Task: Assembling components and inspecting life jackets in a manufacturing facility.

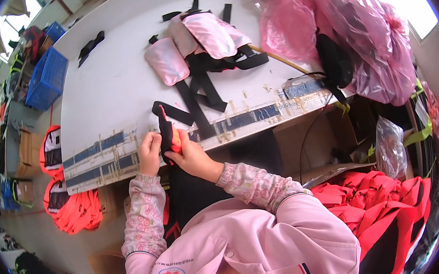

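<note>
Closed on both sides of a narrow black-and-orange fabric piece (166, 134), the grip has its fingers bent in: the right hand (195, 158) pinches the orange part with its thumb, and the left hand (150, 153) curls against the black edge, though how much cloth its fingers hold cannot be told. This piece stands upright over the front edge of the white counter (104, 92), where worn blue tape (96, 145) runs along the rim. Just beyond its upper end lie black straps (191, 103), crossing one another and reaching toward the same edge; whether they join the held piece is unclear. Behind them pink pouches (210, 32) sit in a cluster, giving the hands little space straight ahead. To the left, a broad white stretch widens toward the far rim, where a short black strip (91, 48) lies well apart. On the right, a wooden stick (280, 58) slants toward a black object (335, 61) and bulky pink plastic bags (363, 33), which crowd that corner. Off the counter, a blue crate (47, 79) stands near the left side, and red-orange fabric (371, 201) is heaped to the right of the person.
</note>
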`<action>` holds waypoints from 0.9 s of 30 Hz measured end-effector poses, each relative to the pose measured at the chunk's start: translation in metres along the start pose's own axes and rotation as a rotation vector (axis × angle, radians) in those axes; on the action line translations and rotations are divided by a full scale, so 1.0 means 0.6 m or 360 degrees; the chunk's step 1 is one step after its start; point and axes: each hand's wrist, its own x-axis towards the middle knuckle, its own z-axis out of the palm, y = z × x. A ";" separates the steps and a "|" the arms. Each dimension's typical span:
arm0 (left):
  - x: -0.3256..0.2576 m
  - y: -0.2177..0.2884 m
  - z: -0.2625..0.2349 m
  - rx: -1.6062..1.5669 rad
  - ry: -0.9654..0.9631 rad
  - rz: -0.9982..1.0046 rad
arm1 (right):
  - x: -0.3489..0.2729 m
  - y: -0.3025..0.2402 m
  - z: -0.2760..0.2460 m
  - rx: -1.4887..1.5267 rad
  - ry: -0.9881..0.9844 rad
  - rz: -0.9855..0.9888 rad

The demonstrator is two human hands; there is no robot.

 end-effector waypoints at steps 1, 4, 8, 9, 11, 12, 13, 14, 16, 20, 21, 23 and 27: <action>0.000 0.004 0.007 -0.0199 -0.0029 -0.0176 | 0.002 0.000 -0.004 -0.0058 -0.0014 0.0007; -0.002 -0.015 0.031 -0.0351 0.0024 -0.0168 | 0.005 0.014 -0.003 -0.0146 -0.0040 0.0044; 0.002 -0.017 0.045 -0.0685 0.0143 -0.0296 | 0.005 0.023 -0.007 -0.0136 -0.0054 -0.0006; 0.003 -0.012 0.044 -0.0773 0.0154 -0.0351 | 0.005 0.024 -0.006 -0.0144 -0.0036 -0.0009; 0.016 -0.026 0.034 -0.0670 0.0169 -0.0233 | 0.011 0.025 -0.002 -0.0172 -0.0068 0.0026; 0.025 -0.031 0.024 -0.0469 0.0245 -0.0146 | 0.016 0.023 0.000 -0.0120 -0.0157 0.0159; 0.036 -0.035 0.015 -0.0269 0.0312 -0.0056 | 0.020 0.023 0.004 -0.0080 -0.0176 0.0177; 0.050 -0.042 0.004 -0.0047 0.0409 0.0069 | 0.027 0.025 0.013 -0.0057 -0.0158 0.0166; 0.070 -0.026 -0.003 0.0338 0.0579 0.0293 | 0.047 0.033 0.033 -0.0045 -0.0162 0.0168; 0.119 -0.042 -0.076 0.0790 0.0838 0.0348 | 0.087 0.013 0.032 -0.0028 -0.0380 0.0219; 0.130 -0.051 -0.108 0.0851 0.0944 0.0283 | 0.090 -0.005 0.025 0.0009 -0.0584 0.0273; 0.147 -0.084 -0.184 0.0893 0.1014 0.0290 | 0.072 -0.051 0.014 0.0235 -0.0744 0.0310; 0.149 -0.130 -0.337 0.0960 0.1097 0.0307 | 0.042 -0.090 0.040 0.0268 -0.0823 0.0039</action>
